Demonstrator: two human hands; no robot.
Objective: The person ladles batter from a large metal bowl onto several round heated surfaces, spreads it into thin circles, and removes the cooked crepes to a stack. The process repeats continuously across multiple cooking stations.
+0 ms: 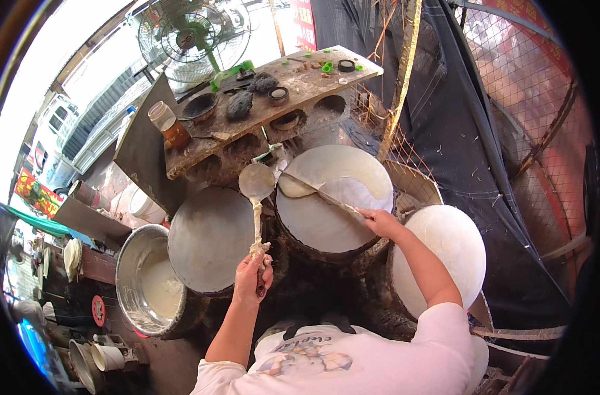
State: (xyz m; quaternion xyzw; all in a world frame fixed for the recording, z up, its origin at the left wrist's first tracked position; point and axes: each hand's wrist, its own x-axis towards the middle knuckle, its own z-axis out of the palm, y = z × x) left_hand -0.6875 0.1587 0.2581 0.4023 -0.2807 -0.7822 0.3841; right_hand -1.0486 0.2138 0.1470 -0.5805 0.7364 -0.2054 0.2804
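My left hand point(253, 278) grips a ladle point(257, 181) upright by its handle, which is caked with batter or dough. The ladle's round bowl is near the gap between two griddles. In my right hand point(380, 223) is a long, thin spreader blade point(322, 193), lying slantwise across the middle round griddle point(324, 229). Pale batter point(342, 160) covers the far part of that griddle in a broad curved band. The left griddle point(208, 242) looks bare. A thin white sheet point(440, 256) covers the right griddle. At far left, a metal basin point(124, 276) holds pale batter point(162, 289).
Beyond the griddles stands a worn board point(310, 74) on hollow blocks, bearing a jar of amber liquid point(170, 126), dark bowls and small green pieces. A large fan point(191, 39) stands behind it. Dark sheeting point(458, 128) and a pole point(401, 79) border the right side.
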